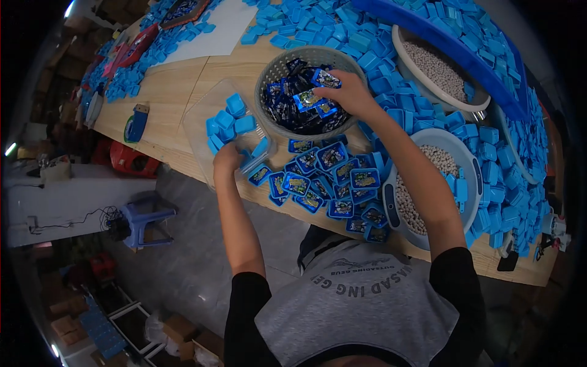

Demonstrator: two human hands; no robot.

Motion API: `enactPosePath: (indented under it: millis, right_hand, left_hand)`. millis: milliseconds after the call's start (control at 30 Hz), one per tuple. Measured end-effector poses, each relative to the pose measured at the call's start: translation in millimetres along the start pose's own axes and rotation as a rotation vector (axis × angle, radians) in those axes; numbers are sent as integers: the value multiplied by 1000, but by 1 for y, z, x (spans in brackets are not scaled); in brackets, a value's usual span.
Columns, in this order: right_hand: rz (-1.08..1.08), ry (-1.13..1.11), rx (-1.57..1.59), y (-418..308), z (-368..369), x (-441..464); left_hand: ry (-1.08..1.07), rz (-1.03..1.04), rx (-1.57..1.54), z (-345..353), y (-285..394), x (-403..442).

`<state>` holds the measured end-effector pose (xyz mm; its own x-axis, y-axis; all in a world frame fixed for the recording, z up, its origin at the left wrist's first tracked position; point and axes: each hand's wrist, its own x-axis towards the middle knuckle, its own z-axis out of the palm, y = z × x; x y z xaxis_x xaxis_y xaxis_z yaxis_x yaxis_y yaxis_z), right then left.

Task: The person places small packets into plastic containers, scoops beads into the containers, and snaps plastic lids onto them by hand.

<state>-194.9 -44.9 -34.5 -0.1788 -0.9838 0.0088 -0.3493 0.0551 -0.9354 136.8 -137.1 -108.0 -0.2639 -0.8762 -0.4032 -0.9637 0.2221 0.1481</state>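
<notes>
My right hand (346, 95) is over the round woven basket (263, 92), its fingers closed on shiny dark-blue printed packets (309, 99). More such packets fill the basket below it. At the near side of a clear plastic tray (197, 125), my left hand (227, 158) reaches in among small light-blue boxes (225, 119); its fingertips are partly hidden by the boxes. Between the basket and the table's near edge lies a pile of blue boxes with printed packets in them (333, 156).
Two basins of pale beads (479, 177) (400, 43) stand to the right among heaps of light-blue boxes (382, 67). A long blue tray (452, 37) lies at the upper right. A tape roll (136, 125) is at the left edge, near a white sheet (214, 40).
</notes>
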Motion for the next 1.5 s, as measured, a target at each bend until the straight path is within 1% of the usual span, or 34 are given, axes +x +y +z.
enactPosePath:
  millis: [67, 100, 200, 300, 367, 400, 433, 467, 533, 567, 633, 667, 733, 767, 833, 933, 967, 1067, 1100, 1167, 1200, 1233, 1267, 1300, 1333, 1367, 1400, 1433, 1467, 1500]
  right_hand:
    - [21, 41, -90, 12, -2, 5]
    - [27, 19, -21, 7, -6, 3]
    - [40, 132, -19, 4, -3, 1]
    - [83, 145, 96, -34, 6, -15]
    - [-59, 210, 26, -44, 19, -21]
    - [-128, 248, -11, -49, 24, -25]
    - [-178, 219, -22, -55, 26, -28]
    - [-218, 224, 27, -60, 30, -32]
    - [-223, 226, 119, -65, 34, -38]
    - [-311, 254, 42, -62, 33, -38]
    - [-493, 302, -107, -57, 32, -35]
    - [-534, 297, -133, -56, 33, -35]
    - [-614, 289, -188, -55, 34, -36]
    - [-497, 255, -126, -57, 32, -37]
    - [-264, 187, 0, -69, 26, -40]
    - [-251, 317, 12, -68, 10, -34]
    - [-253, 294, 114, -70, 5, -34]
    - [-186, 391, 267, -80, 15, -40]
    - [-239, 463, 340, -79, 26, -39]
    - [-349, 530, 289, -72, 44, -38]
    - [-403, 561, 265, -70, 49, -39]
    - [-377, 531, 171, -68, 51, -41]
    - [-434, 534, 125, -67, 52, -41]
    - [-490, 536, 78, -67, 53, -42]
    - [-547, 538, 30, -67, 54, -42]
    - [-543, 504, 68, -69, 53, -44]
    - [-510, 450, 57, -69, 54, -45]
    - [-477, 396, 46, -69, 53, -46]
    - [-444, 343, 35, -69, 53, -46]
    - [-356, 250, 176, -68, 51, -44]
  left_hand:
    - [280, -47, -63, 1, 4, -8]
    - [422, -75, -97, -5, 11, -20]
    - [732, -103, -767, -41, 55, -62]
    - [781, 192, -1068, -54, 96, -79]
    - [645, 313, -1238, -53, 123, -78]
    - [591, 327, -1330, -51, 134, -79]
    - [531, 344, -1422, -50, 146, -79]
    - [465, 364, -1513, -50, 156, -79]
    - [300, 438, -1770, -52, 166, -86]
    - [216, 467, -1894, -52, 168, -89]
    - [108, 512, -2041, -52, 168, -90]
    - [52, 536, -2112, -52, 168, -91]
    - [195, 462, -1795, -48, 170, -92]
    - [262, 425, -1635, -47, 170, -92]
    - [286, 406, -1721, -45, 167, -86]
    - [340, 376, -1802, -38, 161, -79]
    - [361, 366, -1820, -37, 160, -79]
    - [352, 399, -1941, -37, 169, -85]
    - [306, 454, -2017, -37, 173, -87]
    - [218, 569, -2162, -40, 182, -93]
    - [202, 584, -2175, -42, 185, -95]
    - [187, 597, -2189, -43, 187, -98]
    - [171, 608, -2205, -43, 187, -100]
    - [222, 637, -2098, -42, 187, -100]
    - [238, 610, -2035, -42, 187, -102]
    - [251, 585, -1971, -41, 187, -104]
    - [261, 560, -1908, -41, 187, -106]
    - [249, 518, -1958, -41, 186, -106]
    - [293, 469, -1946, -40, 184, -106]
    - [337, 420, -1931, -39, 182, -105]
